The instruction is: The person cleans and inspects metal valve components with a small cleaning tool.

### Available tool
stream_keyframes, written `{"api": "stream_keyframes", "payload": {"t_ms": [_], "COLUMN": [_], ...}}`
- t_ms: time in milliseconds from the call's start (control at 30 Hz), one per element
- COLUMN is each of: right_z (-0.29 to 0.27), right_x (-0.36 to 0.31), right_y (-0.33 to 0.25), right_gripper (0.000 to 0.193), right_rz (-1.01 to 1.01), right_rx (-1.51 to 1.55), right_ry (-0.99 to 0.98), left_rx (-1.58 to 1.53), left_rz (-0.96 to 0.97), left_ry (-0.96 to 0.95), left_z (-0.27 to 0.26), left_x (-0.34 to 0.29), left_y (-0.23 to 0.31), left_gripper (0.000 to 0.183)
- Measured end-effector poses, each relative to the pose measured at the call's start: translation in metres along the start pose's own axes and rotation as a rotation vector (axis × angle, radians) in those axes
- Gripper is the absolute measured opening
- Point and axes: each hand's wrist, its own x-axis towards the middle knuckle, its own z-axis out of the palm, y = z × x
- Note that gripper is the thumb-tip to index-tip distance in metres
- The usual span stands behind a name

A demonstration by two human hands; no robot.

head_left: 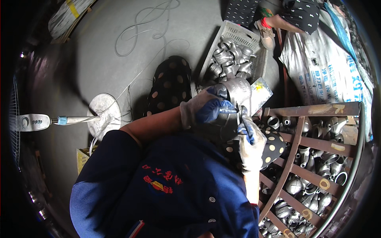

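Observation:
A large grey metal casting (239,90) with a rounded body and raised lettering is in front of me, above my lap. My left hand (206,106), in a grey glove with blue coating, is closed on the casting's left edge. From the lower right my right hand (252,141), gloved the same way, grips a slim dark hand tool (245,119). The tool's upper end meets the casting's near side; its tip is too small to make out. My fingers hide part of the casting's lower edge.
Beyond the casting, a grey plastic crate (260,59) holds several metal castings. At right, a brown metal-barred cage (293,158) contains many more. White woven sacks (313,67) lie at far right, near another person's foot (266,35). A fan (33,121) and loose cable (137,39) are at left.

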Motion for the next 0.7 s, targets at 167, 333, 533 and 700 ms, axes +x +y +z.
{"api": "stream_keyframes", "payload": {"t_ms": [167,333,533,700], "right_z": [0.001,-0.014,-0.008,-0.006], "right_x": [-0.003,-0.001,0.000,0.005], "right_y": [0.008,-0.013,-0.010,-0.008], "right_gripper": [0.035,0.041,0.041,0.032], "right_rz": [-0.066,0.528,0.585,0.621], "right_rx": [-0.160,0.620,0.755,0.758], "right_ry": [-0.066,-0.173,-0.172,-0.167], "left_rx": [0.368,0.104,-0.408,-0.017], "left_rz": [0.130,0.033,-0.369,-0.215], "left_ry": [-0.117,-0.020,0.082,0.026], "left_z": [-0.008,-0.007,-0.001,-0.003], "left_x": [-0.002,-0.006,-0.002,-0.004], "left_y": [-0.005,-0.010,-0.004,-0.006], "left_gripper": [0.023,0.035,0.041,0.029]}}
